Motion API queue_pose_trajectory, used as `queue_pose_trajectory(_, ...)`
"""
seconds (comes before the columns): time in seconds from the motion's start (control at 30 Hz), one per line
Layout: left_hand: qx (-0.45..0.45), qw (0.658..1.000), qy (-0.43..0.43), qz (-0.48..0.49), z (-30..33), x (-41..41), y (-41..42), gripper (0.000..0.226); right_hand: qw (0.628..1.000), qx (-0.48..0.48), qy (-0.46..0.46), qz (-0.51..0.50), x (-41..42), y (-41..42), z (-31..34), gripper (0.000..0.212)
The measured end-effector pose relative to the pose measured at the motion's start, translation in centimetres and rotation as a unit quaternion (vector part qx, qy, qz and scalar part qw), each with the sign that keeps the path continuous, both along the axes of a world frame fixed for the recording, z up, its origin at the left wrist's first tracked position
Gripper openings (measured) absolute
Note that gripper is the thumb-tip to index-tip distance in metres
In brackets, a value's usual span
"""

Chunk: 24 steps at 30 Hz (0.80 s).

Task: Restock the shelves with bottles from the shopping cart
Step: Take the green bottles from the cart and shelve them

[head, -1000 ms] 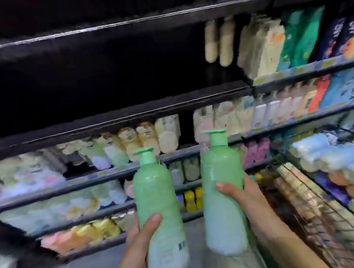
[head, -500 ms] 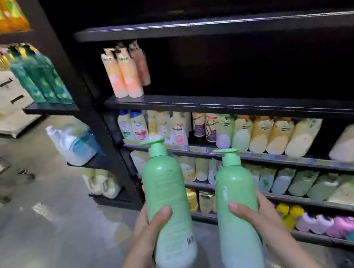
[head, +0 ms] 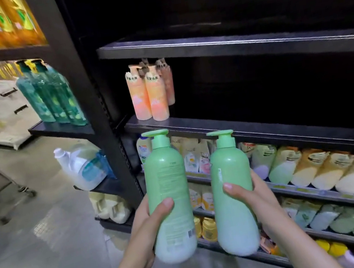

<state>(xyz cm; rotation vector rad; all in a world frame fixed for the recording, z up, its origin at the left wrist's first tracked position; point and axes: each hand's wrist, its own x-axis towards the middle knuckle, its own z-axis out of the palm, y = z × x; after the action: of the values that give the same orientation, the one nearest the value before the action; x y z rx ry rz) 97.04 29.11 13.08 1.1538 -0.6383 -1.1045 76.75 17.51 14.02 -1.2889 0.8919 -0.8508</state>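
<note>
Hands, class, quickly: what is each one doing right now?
Left hand: grips the left green pump bottle, upright.
Right hand: grips the right green pump bottle, upright.

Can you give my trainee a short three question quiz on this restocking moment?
1. True or false: the left hand holds nothing.
2. Which stand on the shelf just above the green pump bottles: A) orange pump bottles, B) yellow jars, C) white jugs?
3. Which green pump bottle shows a barcode?

Key: 1. False, each hand grips one. 2. A, the orange pump bottles. 3. The left green pump bottle, not the right green pump bottle in the right hand.
</note>
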Motion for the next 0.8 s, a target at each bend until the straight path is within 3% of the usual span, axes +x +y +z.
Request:
queue_pose_trajectory(0.33,0.001,0.998,-0.033,-0.048,0.8,9.0,-9.6,0.052,0.998,-0.026,-0.007,-0.054,7.2,-9.0,2.4,0.062)
queue_pose_trajectory(0.57,-0.005,0.986,-0.075,-0.147,2.3,10.7,-21.2,0.054,0.989,-0.04,0.016,-0.139,9.9,-16.5,3.6,0.059)
queue_pose_trajectory(0.8,-0.037,0.979,-0.131,-0.149,3.6,10.9,-31.5,0.055,0.973,-0.056,0.014,-0.224,11.4,-23.5,3.8,0.05)
